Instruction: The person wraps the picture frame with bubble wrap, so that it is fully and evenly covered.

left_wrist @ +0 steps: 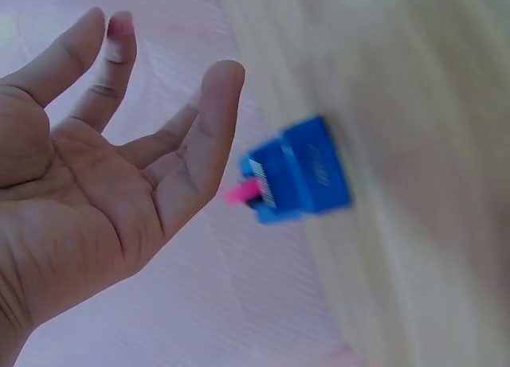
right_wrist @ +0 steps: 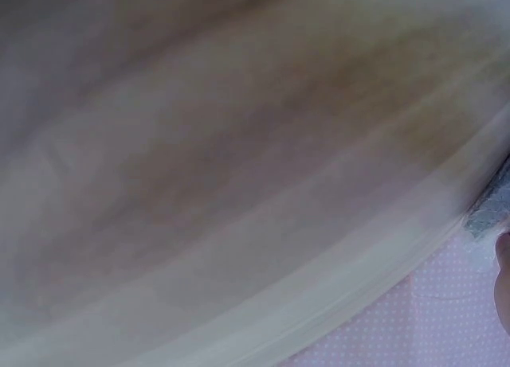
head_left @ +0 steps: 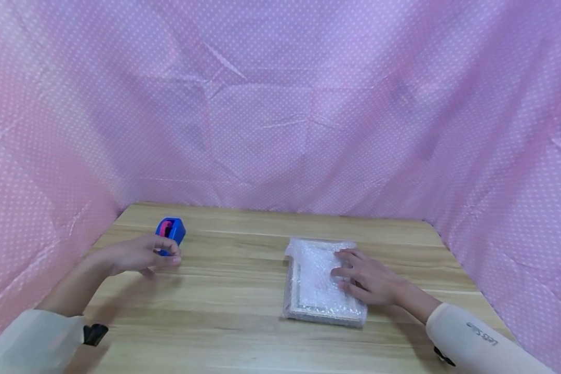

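A flat rectangular package in bubble wrap (head_left: 315, 280) lies on the table, right of the middle. My right hand (head_left: 366, 275) rests on its right side with the fingers spread over the wrap. In the right wrist view only a sliver of that hand (right_wrist: 503, 283) and a corner of the wrap (right_wrist: 490, 208) show at the right edge. Farther left stands a blue tape dispenser (head_left: 178, 231) with a pink roll. My left hand (head_left: 142, 254) hovers just in front of it, fingers loosely bent. The left wrist view shows the palm bare and the dispenser (left_wrist: 311, 168) apart from the fingers.
The wood-grain table (head_left: 224, 311) reaches back to a pink dotted cloth (head_left: 262, 130) that hangs behind and at both sides. A black strap end (head_left: 95, 334) sticks out at the left sleeve.
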`<state>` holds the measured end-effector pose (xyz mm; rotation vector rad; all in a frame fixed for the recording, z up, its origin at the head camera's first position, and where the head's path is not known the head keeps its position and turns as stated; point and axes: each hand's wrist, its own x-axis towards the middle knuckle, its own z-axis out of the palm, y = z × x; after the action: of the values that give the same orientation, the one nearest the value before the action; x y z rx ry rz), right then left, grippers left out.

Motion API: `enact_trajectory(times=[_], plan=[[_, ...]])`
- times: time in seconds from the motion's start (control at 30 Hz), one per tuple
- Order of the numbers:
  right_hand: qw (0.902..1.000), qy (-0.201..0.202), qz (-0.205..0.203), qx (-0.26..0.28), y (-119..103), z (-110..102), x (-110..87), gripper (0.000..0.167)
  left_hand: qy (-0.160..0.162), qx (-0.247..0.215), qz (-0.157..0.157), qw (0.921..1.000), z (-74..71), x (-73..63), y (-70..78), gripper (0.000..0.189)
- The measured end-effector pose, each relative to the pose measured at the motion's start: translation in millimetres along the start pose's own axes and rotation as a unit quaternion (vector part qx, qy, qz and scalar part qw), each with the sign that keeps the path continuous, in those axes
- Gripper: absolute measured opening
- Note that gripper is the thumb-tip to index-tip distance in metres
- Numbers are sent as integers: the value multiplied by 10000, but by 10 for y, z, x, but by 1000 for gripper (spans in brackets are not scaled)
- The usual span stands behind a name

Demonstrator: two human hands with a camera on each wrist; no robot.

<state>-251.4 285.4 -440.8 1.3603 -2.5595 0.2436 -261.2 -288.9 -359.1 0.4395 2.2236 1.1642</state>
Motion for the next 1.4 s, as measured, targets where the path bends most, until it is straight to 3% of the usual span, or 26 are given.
enact_trajectory(times=[0.27,0.53,0.97,1.4], plan=[[9999,60,-54,-68,6,15,0,28,-176,673,812,9943,98,165,345,18],[9999,107,-80,-27,-1,41,-10,28,-138,1019,953,9901,230,384,498,15],[10000,68,-34,-21,-33,4,0,26,-393,515,1243,9901,497,811,866,7],[10000,60,-32,-57,-25,12,-2,27,-7,-584,1185,9912,1030,1310,1045,18]])
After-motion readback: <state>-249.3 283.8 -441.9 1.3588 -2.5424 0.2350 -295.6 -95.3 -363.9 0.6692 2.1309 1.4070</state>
